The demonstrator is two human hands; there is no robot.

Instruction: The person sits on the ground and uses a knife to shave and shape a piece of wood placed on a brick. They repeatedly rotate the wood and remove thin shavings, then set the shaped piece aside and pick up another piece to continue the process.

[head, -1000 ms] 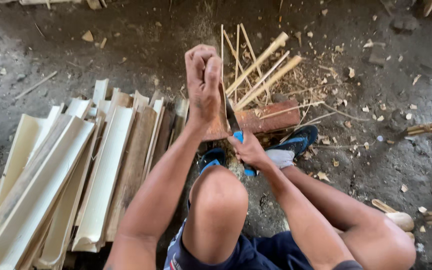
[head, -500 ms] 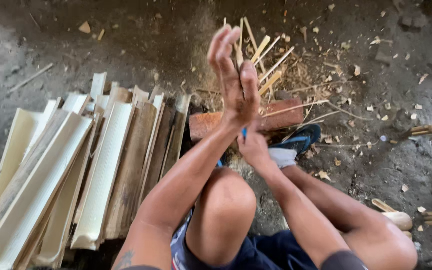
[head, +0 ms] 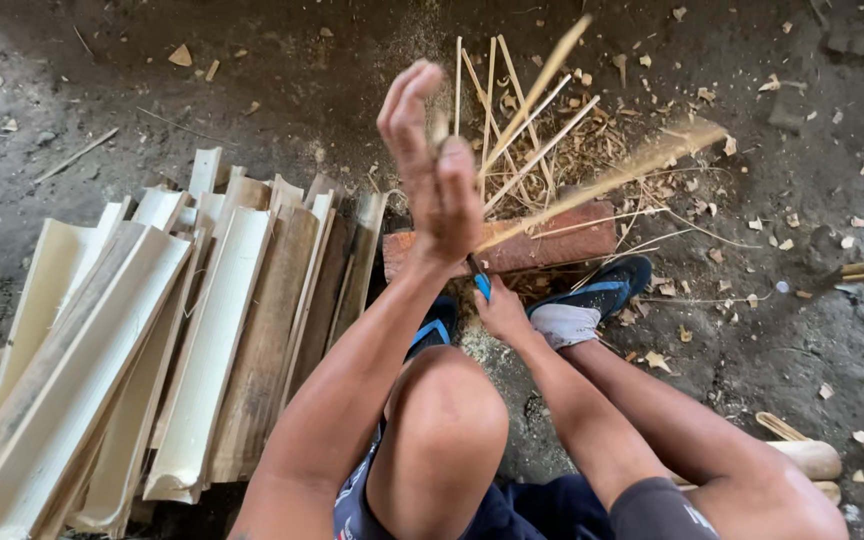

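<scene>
Looking down from the head view, the left hand (head: 437, 175) is seen raised at upper centre, its fingers closed around a bundle of thin bamboo strips (head: 542, 150) that fan toward the upper right. Just below, the right hand (head: 502, 310) is clenched on a blue-handled tool (head: 481, 286) near a brick (head: 542, 245). Split bamboo slats (head: 202, 340) are stacked on the floor at left.
</scene>
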